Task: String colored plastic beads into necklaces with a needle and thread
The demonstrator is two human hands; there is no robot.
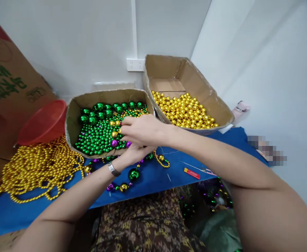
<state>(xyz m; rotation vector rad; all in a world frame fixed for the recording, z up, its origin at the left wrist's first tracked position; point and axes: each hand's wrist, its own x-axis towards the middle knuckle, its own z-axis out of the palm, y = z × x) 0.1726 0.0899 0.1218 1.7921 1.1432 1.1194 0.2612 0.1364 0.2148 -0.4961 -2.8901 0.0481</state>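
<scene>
Holds right hand over the front right corner of the green bead box, with fingers bent close to gold and purple balls. Has left hand just below, with fingers mostly hidden. Cannot tell about a grip in either. Shows a bead string near the blue desk's front edge.

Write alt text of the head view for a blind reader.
A person's right hand and partly hidden left hand are close together at the near-right edge of a cardboard box of mostly green beads. To its right stands a second box of gold beads; gold bead strands lie left of both on a blue cloth.
</scene>
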